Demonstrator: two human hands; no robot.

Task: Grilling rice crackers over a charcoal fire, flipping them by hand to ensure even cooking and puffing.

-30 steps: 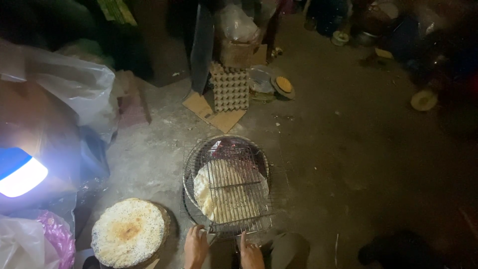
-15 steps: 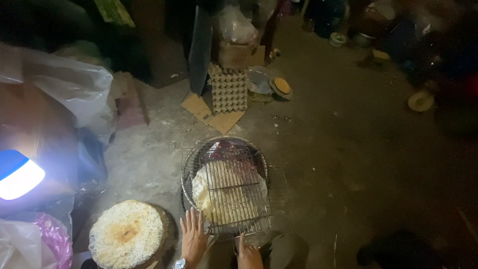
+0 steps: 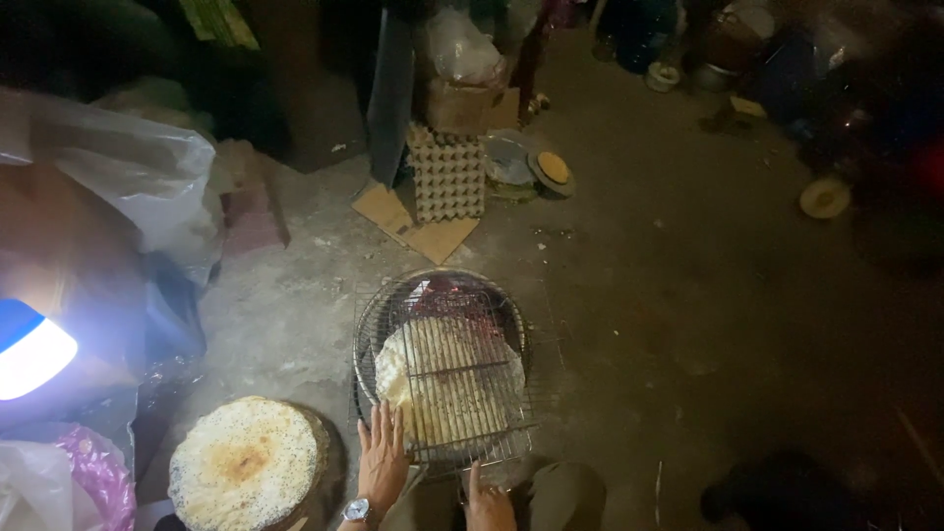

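Setting: a dim concrete floor [image 3: 295, 315] seen from above, lit by a bright lamp [image 3: 29, 354] at the left edge.
Thing in hand: a thin, pale round rice cracker [image 3: 447, 379] lies pressed between two wire grill racks [image 3: 442, 374] over a round charcoal brazier [image 3: 447, 295] with a red glow at its far side.
Left hand: the left hand [image 3: 382, 457], wristwatch [image 3: 357, 510] on the wrist, lies flat with fingers spread wide on the near left rim of the racks, holding nothing.
Right hand: the right hand [image 3: 484, 501] sits at the near edge of the racks with one finger raised; whether it grips the wire cannot be told.
Handling, cracker: it looks light, dry and brittle, likely to crack if bent or pinched, so it is best moved by the racks and not by its own edge.
Handling, racks: stiff, light wire, probably hot over the coals; the near edge, farthest from the glow, is the sensible place to take hold.
Nearby: a stack of toasted sesame crackers [image 3: 246, 467] just left of the left hand; egg trays [image 3: 447, 177] and cardboard [image 3: 413, 224] stand well beyond the brazier.
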